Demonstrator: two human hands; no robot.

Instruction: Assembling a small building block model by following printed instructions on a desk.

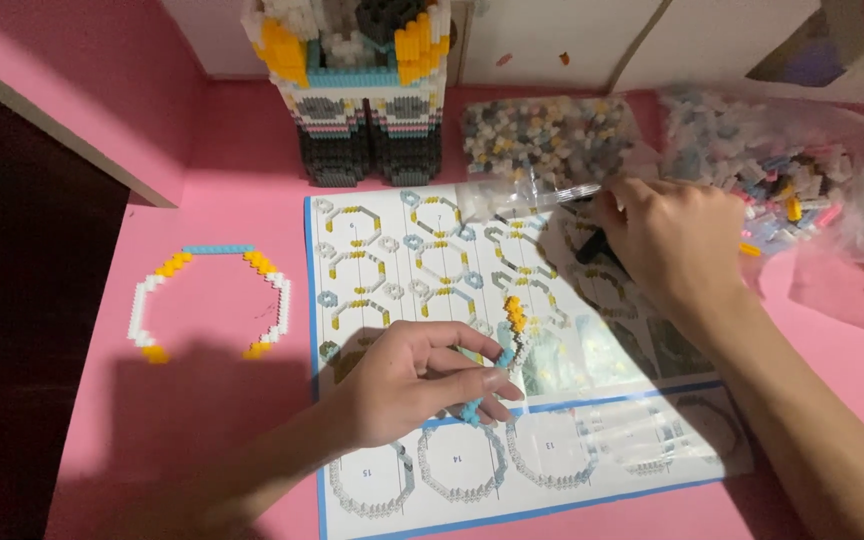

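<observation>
Head view: left hand [422, 385] around block strip [508, 340], right hand [667, 245] perhaps on bag [527, 195].

It looks like a home hobby corner: a pink desk [232, 190] carries a building-block figure [357, 90], bags of small bricks [752, 150] and an instruction sheet [392, 250].

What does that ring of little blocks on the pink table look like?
The ring is a thin, flat loop of tiny plastic-looking bricks lying on the pink table, left of the instruction sheet. Its top edge is light blue, the upper corners yellow, the two sides white, and short yellow bits end each side at the bottom. The bottom is open, so the loop is not closed. Nothing touches it; both hands are off to its right.
</observation>
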